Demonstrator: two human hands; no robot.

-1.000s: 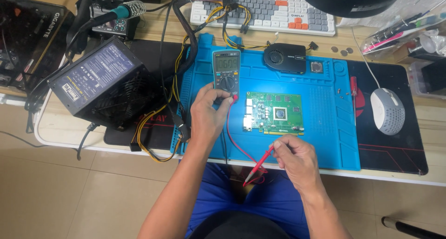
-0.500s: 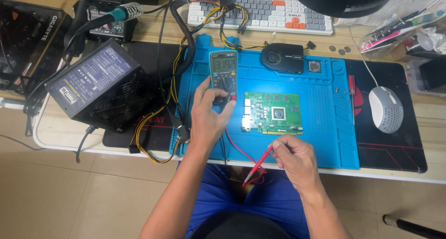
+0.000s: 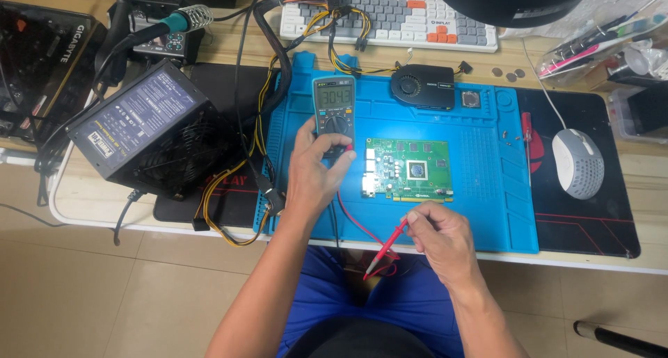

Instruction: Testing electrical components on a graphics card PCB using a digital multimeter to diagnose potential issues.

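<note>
Looking down from the head view, little has changed since the earlier frames: the left hand (image 3: 314, 173) still rests on the lower half of the meter (image 3: 334, 114), fingers closed around its dial end with the thumb at the right edge, and the meter has not shifted on the blue mat (image 3: 480, 212). The right hand (image 3: 440, 238) still pinches the red probe (image 3: 387, 249) between thumb and fingertips near the mat's front edge, the probe slanting down and left off the table, as before. The green board (image 3: 409, 170) lies flat on the mat, just right of the meter and just beyond the right hand, touched by neither hand. A red lead (image 3: 355, 222) curves from under the left hand toward the probe. Left of the mat sits a black power supply (image 3: 149, 132), tilted, with a pale rectangular label on its top face; its yellow and black cables (image 3: 229, 191) loop along the mat's left edge, close to the left wrist. Behind the board lie a black fan (image 3: 422, 86) and a small square chip (image 3: 471, 98). A grey and orange keyboard (image 3: 390, 17) runs along the back, and a white mouse (image 3: 577, 163) rests on a black pad (image 3: 598, 226) with red lines, well apart from the hands.
</note>
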